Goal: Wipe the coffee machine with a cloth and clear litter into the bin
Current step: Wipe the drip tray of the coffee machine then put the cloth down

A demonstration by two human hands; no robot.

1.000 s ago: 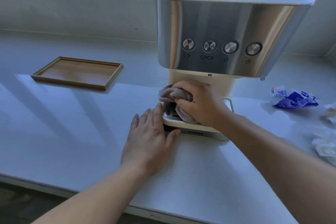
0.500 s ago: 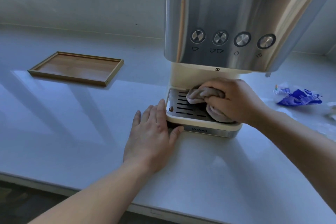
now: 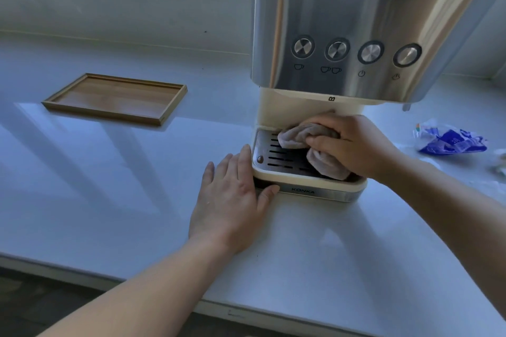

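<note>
While our right hand (image 3: 353, 145) bunches the cloth (image 3: 304, 135) on the coffee machine (image 3: 356, 35) drip tray (image 3: 267, 156), left hand (image 3: 232, 197) lies flat, fingers together, bracing the base. Wiping step; blue wrapper (image 3: 451, 141) awaits binning.

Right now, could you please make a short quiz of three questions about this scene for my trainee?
1. True or false: the right hand presses a cloth on the drip tray.
2. What does the left hand touch? A) the wooden tray B) the coffee machine base
3. Fill in: the blue wrapper lies to the machine's ____.

Key: 1 true; 2 B; 3 right.
</note>
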